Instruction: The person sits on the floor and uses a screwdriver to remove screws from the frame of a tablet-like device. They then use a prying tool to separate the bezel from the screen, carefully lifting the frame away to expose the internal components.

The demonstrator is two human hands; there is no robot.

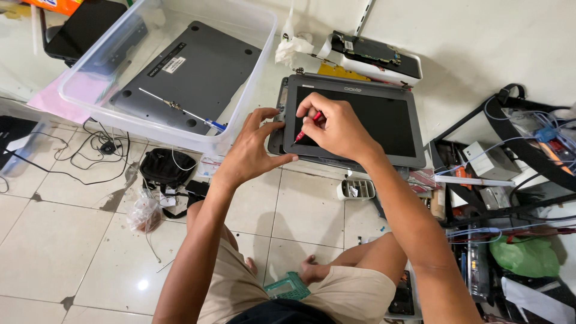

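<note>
Clear plastic bin [252,36] holds a grey laptop base [192,75] and screwdriver [180,110].

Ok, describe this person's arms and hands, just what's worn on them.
Both arms are bare from the hands up to the picture's lower edge; no sleeves show. The left hand and right hand wear no gloves, and no rings, watch or bands are visible.
</note>
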